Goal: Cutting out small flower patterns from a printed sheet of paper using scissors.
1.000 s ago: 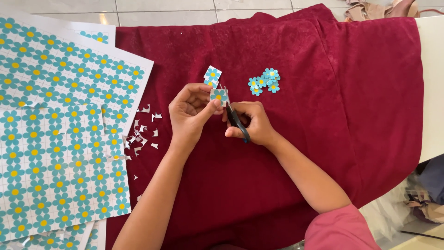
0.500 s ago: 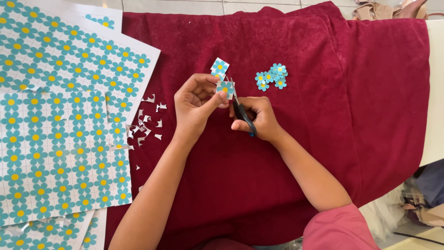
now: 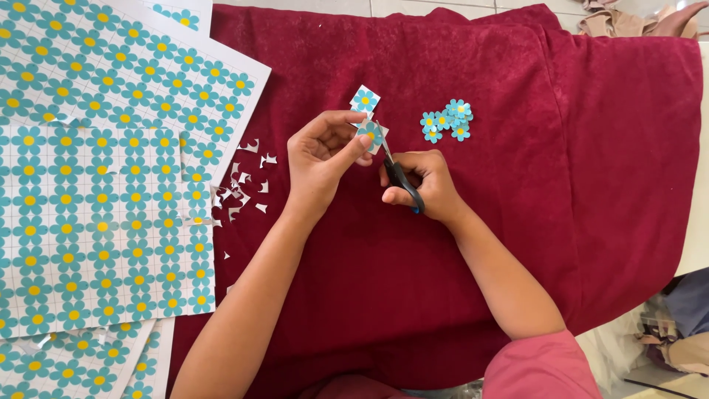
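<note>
Paper flower square (image 3: 370,134), pinched over the dark red cloth (image 3: 517,244) between thumb and fingertips of the left hand (image 3: 321,154). Held at much the same spot between the hands as half a second and a second ago, with the blades of the scissors (image 3: 401,179) still at its lower right edge; judged from that, trimming of this piece ongoing, not finished. Left hand partly curled, closed only at the fingertips on the paper. Right hand (image 3: 426,185) wrapped shut around the black scissor handles, blades pointing up toward the square; how far apart the blades stand, too small to tell. Just above, another uncut square (image 3: 365,99) lying flat. To the right, a small heap of cut flowers (image 3: 447,120). Left of the hands, white paper scraps (image 3: 244,185) scattered beside printed flower sheets (image 3: 96,185).
</note>
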